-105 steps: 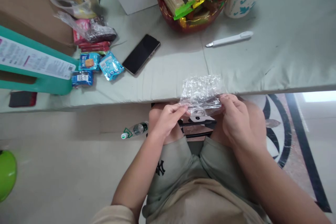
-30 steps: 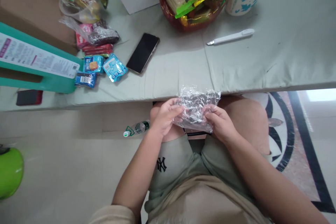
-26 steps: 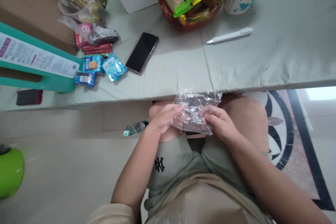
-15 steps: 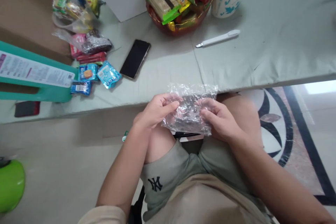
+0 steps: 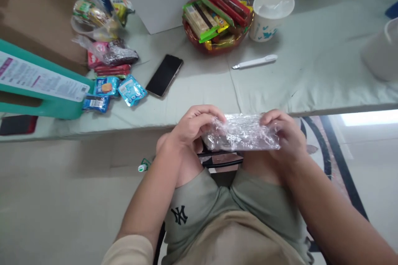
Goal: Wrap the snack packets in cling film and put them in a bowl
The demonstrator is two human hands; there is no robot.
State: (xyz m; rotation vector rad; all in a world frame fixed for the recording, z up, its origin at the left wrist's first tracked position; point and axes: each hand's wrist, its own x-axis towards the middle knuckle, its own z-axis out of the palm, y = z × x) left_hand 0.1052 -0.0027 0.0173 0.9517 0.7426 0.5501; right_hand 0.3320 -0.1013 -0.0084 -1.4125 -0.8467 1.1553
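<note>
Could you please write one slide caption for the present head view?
Left hand and right hand hold crinkled clear plastic by the table, where a phone and a snack-filled bowl rest.

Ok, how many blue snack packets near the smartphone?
3: a pouch nearest the smartphone, a biscuit packet left of it, a darker packet below that; others may be hidden.

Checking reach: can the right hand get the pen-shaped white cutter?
Likely yes: the cutter lies uncovered on the pale-green cloth, though the right hand holds crinkled clear plastic film.
</note>
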